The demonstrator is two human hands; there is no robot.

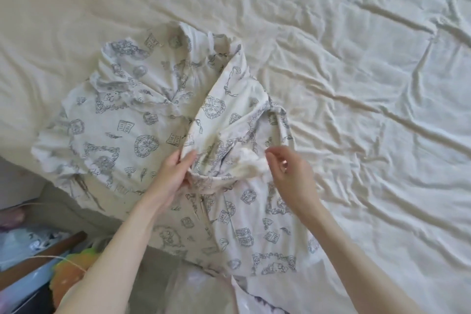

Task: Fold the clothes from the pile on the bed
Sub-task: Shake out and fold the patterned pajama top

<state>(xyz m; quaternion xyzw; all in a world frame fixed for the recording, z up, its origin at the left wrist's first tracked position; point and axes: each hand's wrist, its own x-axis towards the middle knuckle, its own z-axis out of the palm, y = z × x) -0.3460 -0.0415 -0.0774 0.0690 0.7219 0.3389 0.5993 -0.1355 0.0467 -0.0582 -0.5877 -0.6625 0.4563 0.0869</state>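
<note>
A white garment with a grey printed pattern (122, 132) lies spread on the bed near its front left corner, its collar toward the far side. Its right part is folded over toward the middle and bunched. My left hand (173, 173) pinches the edge of that folded flap near the garment's centre. My right hand (288, 171) is just to the right, thumb and fingers closed on a crumpled white bit of the same fabric (251, 163). The lower part of the garment hangs over the bed's front edge.
The cream, wrinkled bedsheet (356, 58) fills the far and right side. At the lower left, beyond the bed edge, are a wooden bar (51, 250), an orange and green object (74, 267) and assorted clutter. Pale fabric (204, 293) lies at the bottom centre.
</note>
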